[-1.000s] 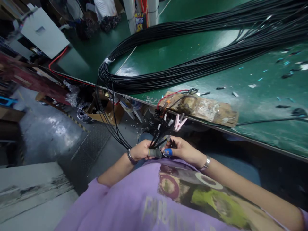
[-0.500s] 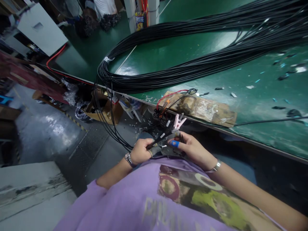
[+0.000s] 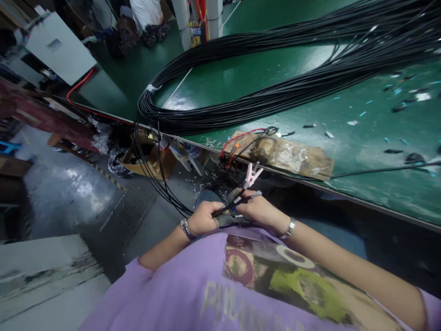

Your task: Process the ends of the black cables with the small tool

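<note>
My left hand [image 3: 203, 217] is closed around a few thin black cables [image 3: 161, 186] that droop from the big bundle on the bench. My right hand [image 3: 257, 209] pinches the cable ends [image 3: 241, 198], whose pale tips stick out toward the bench edge. Both hands sit close together in front of my purple shirt, just below the bench. A pink clip [image 3: 252, 173] hangs right above my right hand's fingers. The fingertips are partly hidden by the cables.
A thick bundle of black cables [image 3: 275, 92] loops over the green bench [image 3: 361, 147]. A taped cardboard pad [image 3: 292, 156] with red and black wires [image 3: 237, 138] lies at the bench edge. Cardboard boxes [image 3: 151, 158] stand under the bench; a grey cabinet [image 3: 60, 48] stands far left.
The cable ends that fanned up from my hands are now gathered and tilted right. My right hand turned, hiding its blue-taped finger, and both hands shifted slightly up toward the pink clip.
</note>
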Demonstrator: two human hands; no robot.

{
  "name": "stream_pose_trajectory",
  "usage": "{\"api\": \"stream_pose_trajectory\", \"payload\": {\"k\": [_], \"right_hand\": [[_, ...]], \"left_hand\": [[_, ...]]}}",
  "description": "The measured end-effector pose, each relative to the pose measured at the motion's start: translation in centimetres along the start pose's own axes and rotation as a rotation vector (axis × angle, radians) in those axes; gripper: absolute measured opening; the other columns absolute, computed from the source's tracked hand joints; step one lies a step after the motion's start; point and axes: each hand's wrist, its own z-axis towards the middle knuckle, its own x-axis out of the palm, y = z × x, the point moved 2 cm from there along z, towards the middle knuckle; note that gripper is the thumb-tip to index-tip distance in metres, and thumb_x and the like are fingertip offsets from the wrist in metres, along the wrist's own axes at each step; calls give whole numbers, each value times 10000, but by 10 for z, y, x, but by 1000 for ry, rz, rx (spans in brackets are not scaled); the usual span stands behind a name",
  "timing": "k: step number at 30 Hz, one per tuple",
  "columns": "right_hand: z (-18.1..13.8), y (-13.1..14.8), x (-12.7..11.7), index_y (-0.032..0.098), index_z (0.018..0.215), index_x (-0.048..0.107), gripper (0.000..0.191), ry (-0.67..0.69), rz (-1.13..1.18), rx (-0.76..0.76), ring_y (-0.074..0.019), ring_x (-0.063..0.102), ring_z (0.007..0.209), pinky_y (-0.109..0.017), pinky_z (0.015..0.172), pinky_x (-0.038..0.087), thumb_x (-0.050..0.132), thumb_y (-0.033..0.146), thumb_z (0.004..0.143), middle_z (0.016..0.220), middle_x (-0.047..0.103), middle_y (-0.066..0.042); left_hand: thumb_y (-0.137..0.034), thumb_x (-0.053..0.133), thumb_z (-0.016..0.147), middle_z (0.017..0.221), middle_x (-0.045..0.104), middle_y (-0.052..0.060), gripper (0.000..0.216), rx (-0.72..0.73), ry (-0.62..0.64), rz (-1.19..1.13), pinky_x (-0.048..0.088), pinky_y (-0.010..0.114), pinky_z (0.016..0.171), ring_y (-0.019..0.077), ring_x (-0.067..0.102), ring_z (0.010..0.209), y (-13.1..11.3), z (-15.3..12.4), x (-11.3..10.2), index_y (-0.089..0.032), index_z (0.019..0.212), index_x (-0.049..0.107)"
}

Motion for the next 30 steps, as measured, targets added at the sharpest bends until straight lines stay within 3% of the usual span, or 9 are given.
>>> {"api": "stream_pose_trajectory", "payload": {"k": [4,8,12,16,19,22,26,28,30], "right_hand": [[-1,-11,-6,185,855,598,316,-61,147,26,-81,356,454,-224,421,286,630,447,683,585,498,38],[-8,-3,-1,197,1048,600,497,77,134,-186,-123,480,620,-257,569,411,719,459,643,757,586,-5],[-7,6,5,180,814,629,367,33,29,-240,-153,515,689,-300,679,447,719,495,649,745,604,-15],[-7,7,6,180,693,579,398,32,81,-167,-131,486,625,-270,600,430,750,526,596,666,579,4],[-10,4,5,177,666,538,431,106,214,-85,-85,412,528,-220,481,348,763,533,572,602,529,31],[-12,0,4,174,638,512,447,290,299,37,-52,320,443,-198,410,241,767,533,562,517,458,65],[-10,-3,-2,145,677,576,403,545,158,110,-63,373,477,-204,446,282,777,474,559,548,498,47],[-6,-2,-9,144,693,586,372,500,60,63,-78,407,523,-221,499,331,760,453,577,593,527,33],[-1,0,-19,160,660,565,346,268,-46,6,-95,421,553,-238,531,355,738,450,586,611,536,26]], "left_hand": [[-609,682,617,465,425,-66,495,-142,-92,-215,294,174,385,37,349,382,2,1,-5,-153,625,489],[-597,706,589,447,436,-73,499,-195,-135,-290,274,163,340,28,338,344,1,2,-8,-159,618,469],[-582,724,570,433,440,-71,500,-206,-140,-317,285,159,343,28,357,346,-3,3,-5,-156,592,464],[-589,727,565,439,469,-59,508,-230,-132,-350,333,167,370,42,421,355,-5,4,-4,-150,589,473],[-599,730,562,465,527,-25,520,-247,-23,-388,399,185,424,73,510,406,-4,5,-8,-138,582,490],[-600,746,545,521,595,20,526,-320,209,-394,392,187,415,95,549,443,0,7,-9,-121,621,542],[-584,788,467,475,558,-7,542,-428,438,-356,284,181,343,60,442,350,5,7,-6,-117,627,564],[-576,773,499,435,515,-33,511,-392,386,-312,253,183,334,38,371,312,3,8,-6,-127,602,552],[-575,718,587,413,481,-46,478,-291,224,-257,237,185,339,27,324,303,-3,9,-9,-139,566,523]]}}
